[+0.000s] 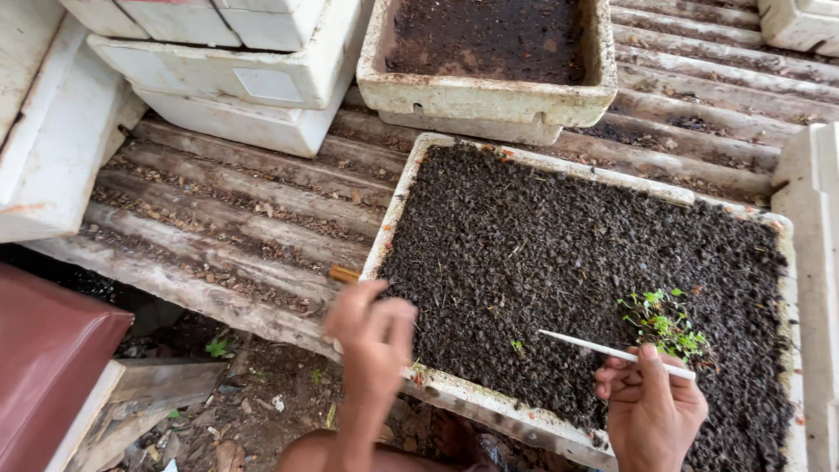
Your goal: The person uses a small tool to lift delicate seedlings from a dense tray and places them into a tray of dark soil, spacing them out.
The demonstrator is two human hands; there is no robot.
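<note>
A white foam tray [398, 205] filled with dark soil lies in front of me on corrugated sheeting. My right hand [648, 411] grips a thin white stick [594, 349] that points left over the soil. A small clump of green seedlings [664, 322] lies on the soil just above that hand. A single tiny green seedling [516, 346] stands in the soil near the stick's tip. My left hand [371, 336] hovers over the tray's near left rim with its fingers curled; what it holds is hidden. A brown stick-like piece [343, 274] shows just above it.
A second foam tray of soil [489, 96] sits behind the first. Stacked white foam boxes [236, 79] stand at the back left, another box [813, 227] at the right edge. Grey corrugated sheeting [236, 210] carries everything. A dark red seat [44, 350] is at lower left.
</note>
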